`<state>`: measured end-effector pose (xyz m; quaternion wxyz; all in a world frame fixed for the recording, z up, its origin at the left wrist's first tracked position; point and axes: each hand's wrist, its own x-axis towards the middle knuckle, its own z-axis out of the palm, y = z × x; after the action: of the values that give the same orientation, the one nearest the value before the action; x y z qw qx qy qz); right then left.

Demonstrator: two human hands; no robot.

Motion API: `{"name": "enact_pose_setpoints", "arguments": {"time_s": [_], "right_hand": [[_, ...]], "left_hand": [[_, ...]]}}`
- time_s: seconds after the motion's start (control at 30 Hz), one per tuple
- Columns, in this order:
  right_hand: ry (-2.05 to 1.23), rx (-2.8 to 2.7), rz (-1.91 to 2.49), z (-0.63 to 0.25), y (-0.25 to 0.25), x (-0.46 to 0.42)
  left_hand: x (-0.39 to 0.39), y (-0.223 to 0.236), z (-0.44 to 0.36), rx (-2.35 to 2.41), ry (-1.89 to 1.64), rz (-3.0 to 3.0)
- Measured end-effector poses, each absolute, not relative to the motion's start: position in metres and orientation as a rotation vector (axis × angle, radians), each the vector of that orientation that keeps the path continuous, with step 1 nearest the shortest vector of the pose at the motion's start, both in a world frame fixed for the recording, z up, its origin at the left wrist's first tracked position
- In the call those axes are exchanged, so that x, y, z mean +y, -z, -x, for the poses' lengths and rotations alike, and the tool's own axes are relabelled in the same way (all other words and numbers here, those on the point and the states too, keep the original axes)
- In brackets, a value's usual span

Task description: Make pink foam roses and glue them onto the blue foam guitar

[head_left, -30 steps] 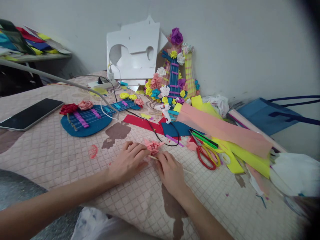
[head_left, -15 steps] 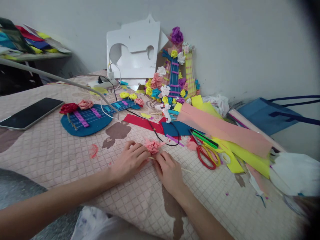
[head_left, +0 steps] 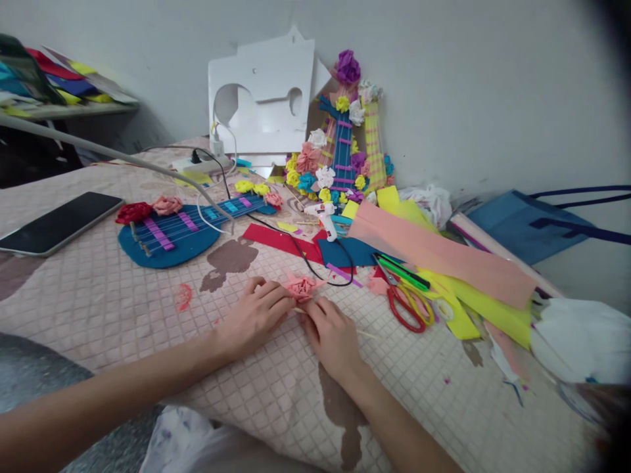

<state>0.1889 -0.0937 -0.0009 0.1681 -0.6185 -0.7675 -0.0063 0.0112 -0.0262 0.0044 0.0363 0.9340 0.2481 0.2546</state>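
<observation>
Keeping almost still toward the table's near edge, the right hand pinches a thin stick; the left hand's curled fingers touch the pink flower, grip unclear.

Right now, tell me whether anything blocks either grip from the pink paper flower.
Nothing visible does: the left grip and right grip are right by the pink paper flower, one on each side. A thin stick shows between them on its near side, and the glue gun lies beyond the flower.
</observation>
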Motion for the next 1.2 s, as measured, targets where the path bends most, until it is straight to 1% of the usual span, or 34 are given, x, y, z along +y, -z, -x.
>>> {"name": "enact_pose_setpoints", "arguments": {"time_s": [0.7, 1.2], "right_hand": [[0.022, -2.164, 1.747, -0.186, 0.002, -0.093], [0.028, -2.156, 1.693, -0.177, 0.003, -0.085]], "left_hand": [[-0.026, -0.004, -0.011, 0.774, -0.806, -2.865], [-0.025, -0.001, -0.012, 0.813, -0.832, -2.702]]}}
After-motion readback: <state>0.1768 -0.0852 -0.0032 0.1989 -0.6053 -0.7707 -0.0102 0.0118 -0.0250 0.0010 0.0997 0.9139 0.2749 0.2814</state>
